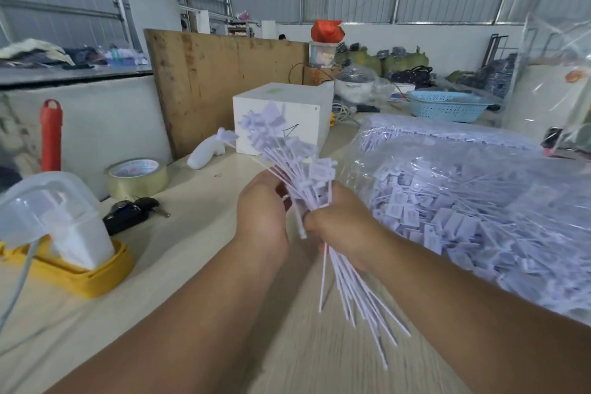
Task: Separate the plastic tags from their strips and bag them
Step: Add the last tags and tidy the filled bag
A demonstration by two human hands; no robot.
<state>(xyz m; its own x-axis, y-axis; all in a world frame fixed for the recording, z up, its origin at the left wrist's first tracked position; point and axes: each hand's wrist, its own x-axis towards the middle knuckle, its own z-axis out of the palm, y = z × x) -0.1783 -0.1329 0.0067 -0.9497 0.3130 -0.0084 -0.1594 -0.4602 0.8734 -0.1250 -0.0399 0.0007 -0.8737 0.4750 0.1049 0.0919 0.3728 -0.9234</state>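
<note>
Above the wooden table (192, 265): one bundle of white plastic tags (287, 150), gripped mid-stem by right hand (345, 221), fingers curled round it; left hand (262, 211) pinches stems at its left side. Clear bag of tags (463, 208) lies just right. Tape roll (137, 176) far left.

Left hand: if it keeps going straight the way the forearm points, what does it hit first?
Probably the white box. The left hand, touching the tag bundle, points up-table toward it; depth is unclear.
</note>
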